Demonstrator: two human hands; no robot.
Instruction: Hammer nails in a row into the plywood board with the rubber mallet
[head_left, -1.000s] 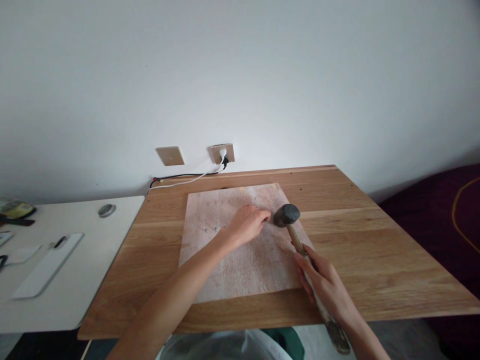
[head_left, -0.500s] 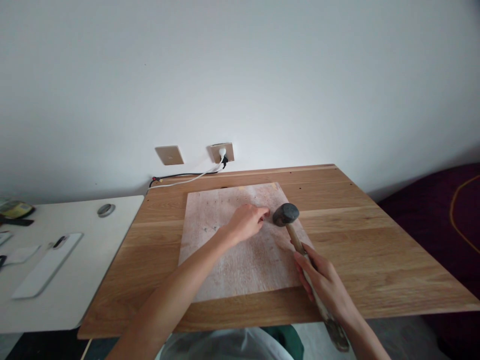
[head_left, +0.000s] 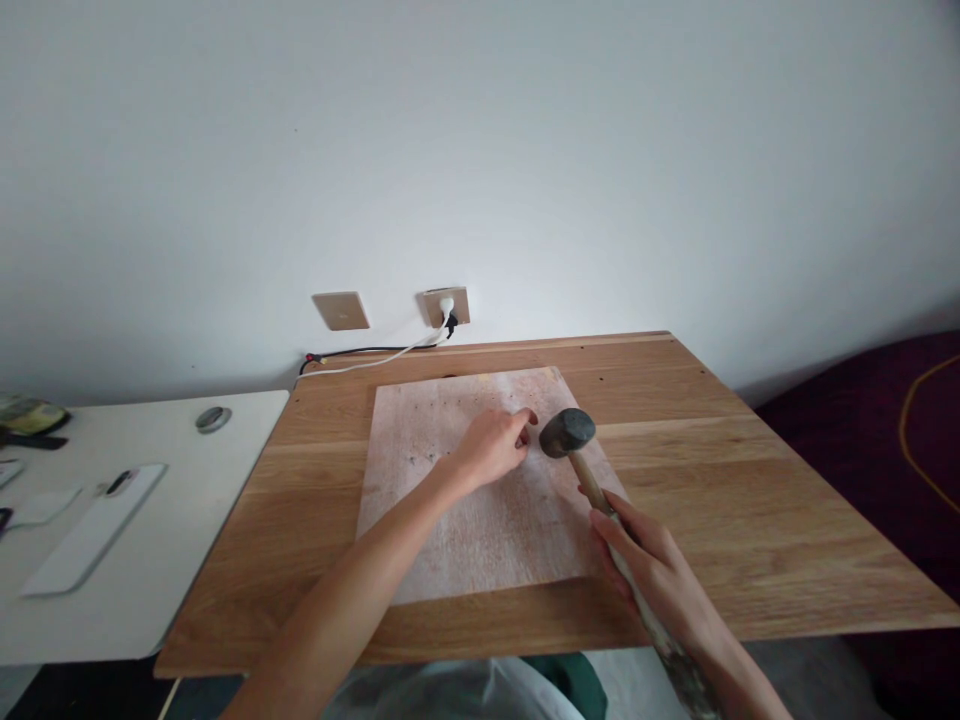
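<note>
My right hand [head_left: 646, 552] is wrapped round the wooden handle of a rubber mallet [head_left: 568, 433]. The mallet's black head hangs over the right part of a pale, worn wooden board [head_left: 480, 540]. Just left of that head, my left hand [head_left: 495, 445] is over the board with thumb and forefinger pinched together. Whatever sits between those fingertips is too small or hidden to make out. Small dark nails or marks [head_left: 421, 459] show on the board left of my left hand, and a row of tiny dots runs along its far side.
Under the board is a brown wooden table [head_left: 750, 500]. A white table [head_left: 187, 520] adjoins on the left, bearing a phone [head_left: 97, 530] and a roll of tape [head_left: 213, 420]. Cables [head_left: 375, 362] run along the wall to a socket [head_left: 448, 306]. Dark purple fabric [head_left: 847, 420] lies right.
The mallet head has shifted slightly left, closer to my left hand, and its handle end has dropped lower. My left hand stays in nearly the same place.
</note>
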